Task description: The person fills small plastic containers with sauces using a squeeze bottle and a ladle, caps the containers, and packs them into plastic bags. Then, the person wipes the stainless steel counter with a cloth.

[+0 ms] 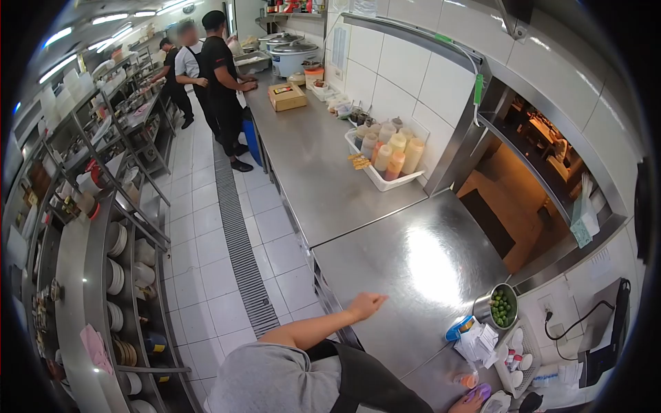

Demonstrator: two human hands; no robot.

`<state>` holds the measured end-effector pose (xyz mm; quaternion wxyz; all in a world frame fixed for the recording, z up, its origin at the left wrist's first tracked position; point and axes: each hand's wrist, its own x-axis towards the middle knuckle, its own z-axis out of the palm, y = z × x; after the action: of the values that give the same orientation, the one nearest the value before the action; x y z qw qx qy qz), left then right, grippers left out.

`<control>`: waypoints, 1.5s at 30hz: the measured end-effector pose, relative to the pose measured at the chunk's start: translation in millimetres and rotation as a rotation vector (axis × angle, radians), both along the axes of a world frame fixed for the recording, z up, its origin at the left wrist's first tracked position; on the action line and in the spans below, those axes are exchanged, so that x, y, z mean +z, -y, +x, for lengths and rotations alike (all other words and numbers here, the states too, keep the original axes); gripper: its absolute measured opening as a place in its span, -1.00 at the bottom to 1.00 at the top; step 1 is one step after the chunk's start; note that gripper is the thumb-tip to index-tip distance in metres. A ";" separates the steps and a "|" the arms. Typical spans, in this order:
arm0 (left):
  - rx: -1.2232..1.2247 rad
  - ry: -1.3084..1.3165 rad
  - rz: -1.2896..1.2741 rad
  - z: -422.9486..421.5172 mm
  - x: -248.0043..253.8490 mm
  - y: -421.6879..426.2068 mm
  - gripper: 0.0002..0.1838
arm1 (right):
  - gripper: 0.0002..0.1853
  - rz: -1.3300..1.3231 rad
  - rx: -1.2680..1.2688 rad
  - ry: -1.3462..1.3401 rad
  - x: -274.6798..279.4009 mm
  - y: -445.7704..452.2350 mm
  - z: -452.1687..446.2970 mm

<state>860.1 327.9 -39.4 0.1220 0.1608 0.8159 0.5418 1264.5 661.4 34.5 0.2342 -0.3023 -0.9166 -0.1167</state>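
My left hand [368,305] is over the steel counter [372,275], its fingers curled together and nothing visible in them. At the bottom edge, my right hand [467,405] is partly cut off, its fingers around a soft-looking purple item [478,394] whose kind I cannot make out. Close to it is a small clear cup [467,380] with something orange in it. Beyond lie a stack of white papers or napkins [478,344] and a blue packet [460,328]. A white basket [521,379] with small cups and a metal pot of green limes [501,308] stand to the right.
A white tray of sauce bottles [382,180] sits along the tiled wall, with a cardboard box [287,97] farther back. A pass-through window [516,186] opens on the right. Two people [224,76] stand by the far counter. Shelves with plates [116,275] line the left aisle.
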 end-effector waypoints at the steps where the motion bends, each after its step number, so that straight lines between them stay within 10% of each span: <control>1: -0.084 -0.354 -0.129 3.8 -1.9 -1.1 -0.46 | -0.54 -0.004 0.006 -0.002 0.5 0.9 -0.2; 28: -0.147 -0.376 -0.033 7.5 12.6 0.3 -0.87 | -0.59 0.103 0.025 -0.041 -0.4 2.0 -7.9; 37: 0.024 -0.086 0.124 0.0 21.8 -12.2 -0.54 | -0.60 -0.140 -0.055 -0.046 4.0 2.3 -8.0; 40: 0.014 0.251 0.346 -3.8 103.4 -15.9 -0.40 | -0.55 -0.087 -0.101 0.039 3.1 1.6 -6.4; 45: -0.100 0.045 1.033 -7.1 268.1 -20.2 -0.70 | -0.35 -0.273 -0.259 -0.166 -61.7 -45.4 23.0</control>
<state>853.1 348.2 228.7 0.0700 0.2271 0.4305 0.8707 1287.5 706.8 -27.2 0.2490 -0.4551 -0.8549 0.0048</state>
